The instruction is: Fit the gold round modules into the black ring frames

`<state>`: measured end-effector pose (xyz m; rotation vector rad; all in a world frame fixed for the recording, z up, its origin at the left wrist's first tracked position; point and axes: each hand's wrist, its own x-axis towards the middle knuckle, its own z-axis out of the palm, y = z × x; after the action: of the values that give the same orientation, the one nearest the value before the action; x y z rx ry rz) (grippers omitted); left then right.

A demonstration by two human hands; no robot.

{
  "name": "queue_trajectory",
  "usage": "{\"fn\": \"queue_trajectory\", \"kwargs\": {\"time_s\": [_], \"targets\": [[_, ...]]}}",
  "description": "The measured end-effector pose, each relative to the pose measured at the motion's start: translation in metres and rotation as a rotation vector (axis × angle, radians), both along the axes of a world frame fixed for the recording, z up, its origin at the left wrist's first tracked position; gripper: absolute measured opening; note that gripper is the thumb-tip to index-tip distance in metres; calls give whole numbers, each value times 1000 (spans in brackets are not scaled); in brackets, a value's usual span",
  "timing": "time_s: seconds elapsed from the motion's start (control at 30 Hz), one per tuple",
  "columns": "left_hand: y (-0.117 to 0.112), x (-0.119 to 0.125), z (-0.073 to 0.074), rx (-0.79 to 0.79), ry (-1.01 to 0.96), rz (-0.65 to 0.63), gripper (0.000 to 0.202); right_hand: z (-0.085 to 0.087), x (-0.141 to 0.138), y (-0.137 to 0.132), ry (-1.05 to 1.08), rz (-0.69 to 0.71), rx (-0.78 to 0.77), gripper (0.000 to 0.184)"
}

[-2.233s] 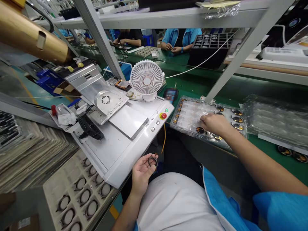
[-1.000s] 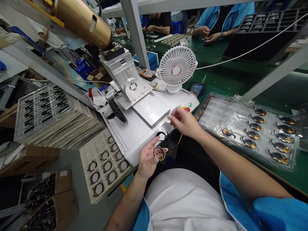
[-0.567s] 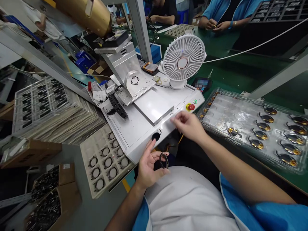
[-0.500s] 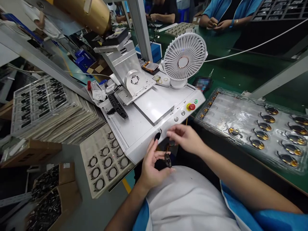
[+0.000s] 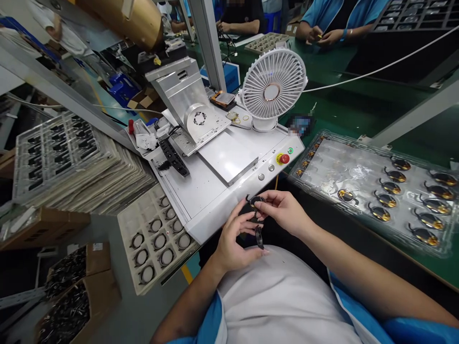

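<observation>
1. Fingers of R hand (image 5: 289, 212): thumb + index are clamping on a dark disc (image 5: 257, 200) w/ orange patch; remaining fingers are curling behind, detail unclear.
2. L hand (image 5: 234, 241): thumb below + fingertips above are gripping a black ring (image 5: 258, 238), which is standing approx. edge-on to cam. L index is pointing up beside disc; can't tell if touching.
3. Posn: disc + ring are both hanging in air, close to machine (image 5: 182, 193) front edge, disc above ring.
4. Done, my read: one pc per hand, the two being held near each other.
5. Left, my read: disc isn't sitting in ring AFAICS. Fingers are hiding part of the gap, so can't confirm they're fully apart. Calling it mid-step.
6. R stock: clear tray (image 5: 333, 165) is holding similar discs (image 5: 387, 199), two rows of 5 toward its R edge, plus a lone disc (image 5: 345, 195) nearer front edge; small orange pcs (image 5: 314, 149) are lining its L edge. Plenty remaining.
7. L stock: beige tray (image 5: 131, 217) is carrying approx. 10 rings (image 5: 165, 265), mostly toward R + front edges, just beside machine's L edge. Can't tell which, if any, are finished.
8. Machine: e-stop (image 5: 285, 158) is sitting near front R corner, fan (image 5: 271, 91) is standing by back R corner. Not seeing either hand pressing anything on it.
</observation>
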<state>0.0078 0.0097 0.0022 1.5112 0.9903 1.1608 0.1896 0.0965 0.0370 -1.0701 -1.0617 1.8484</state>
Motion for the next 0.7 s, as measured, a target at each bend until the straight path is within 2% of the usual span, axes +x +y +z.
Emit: {"fn": "queue_trajectory", "kwargs": {"time_s": [0.1,0.23,0.4,0.47,0.57,0.7], "targets": [[0,-3,-1,81,99,-12,91,-1,1,0,-36,3,21,42],[2,-5,2,185,330,-60,84,0,4,2,-27,52,1,42],[6,-4,3,207,453,-89,82,1,6,1,-7,34,-17,47],[6,-4,2,179,392,-106,86,1,5,-1,-1,0,-24,48],[4,-4,-1,88,130,-47,89,3,7,-2,6,-24,-33,48],[5,-4,-6,-58,-302,106,64,6,10,-4,22,46,-98,46]]}}
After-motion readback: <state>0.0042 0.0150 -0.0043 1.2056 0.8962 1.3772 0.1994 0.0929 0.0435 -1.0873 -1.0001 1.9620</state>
